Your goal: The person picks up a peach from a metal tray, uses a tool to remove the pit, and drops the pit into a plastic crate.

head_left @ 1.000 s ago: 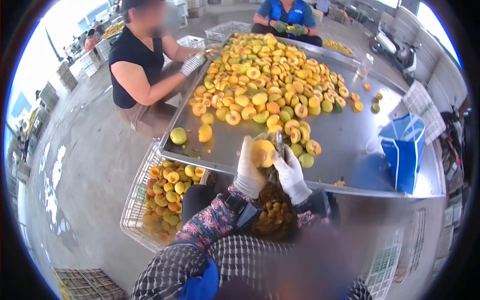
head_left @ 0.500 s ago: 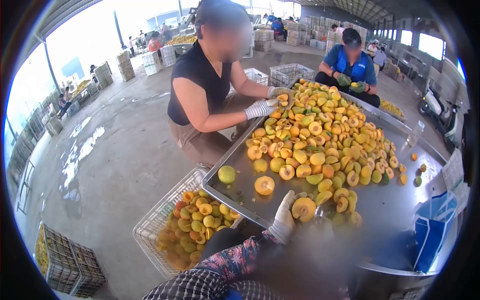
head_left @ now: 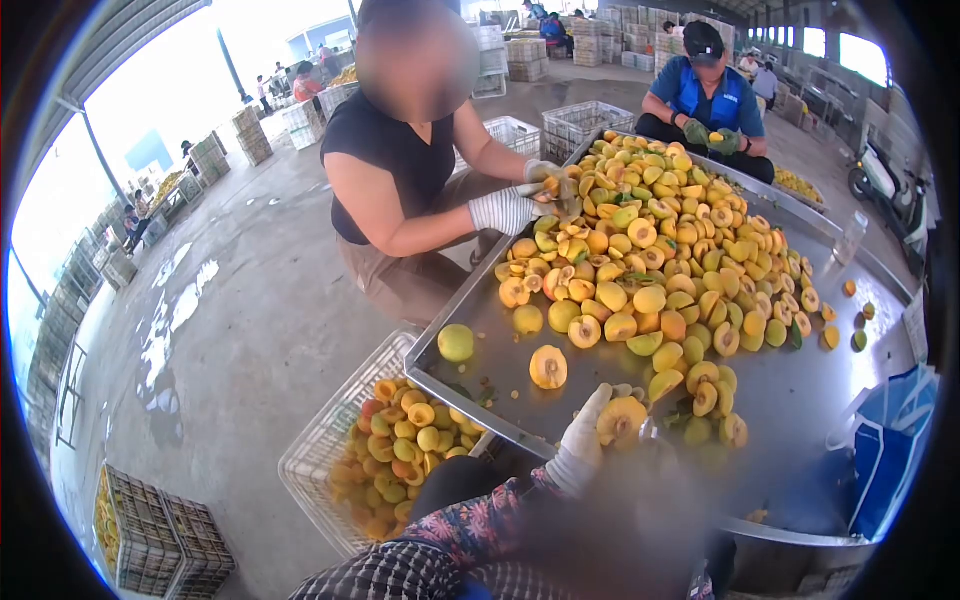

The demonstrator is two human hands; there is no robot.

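Observation:
My left hand (head_left: 582, 440), in a white glove, is closed round a halved yellow fruit (head_left: 621, 421) whose cut face shows, near the metal tray's front edge. A blur covers the place where my right hand would be, so its fingers cannot be made out; something shiny shows beside the fruit. Beyond lies a large heap of cut fruit (head_left: 690, 260) on the metal tray (head_left: 510, 400). One half (head_left: 548, 367) and a green-yellow whole fruit (head_left: 456, 343) rest apart from the heap, to its left.
A white crate (head_left: 320, 455) of fruit halves stands below the tray's left corner. Across the tray, a gloved co-worker (head_left: 400, 180) handles fruit; another person (head_left: 705, 100) sits behind. A blue bag (head_left: 890, 450) and a clear bottle (head_left: 850, 238) are at the right.
The view has shifted slightly. My left hand still holds the fruit half, its cut face now turned a little differently. The person at the back has lowered their head.

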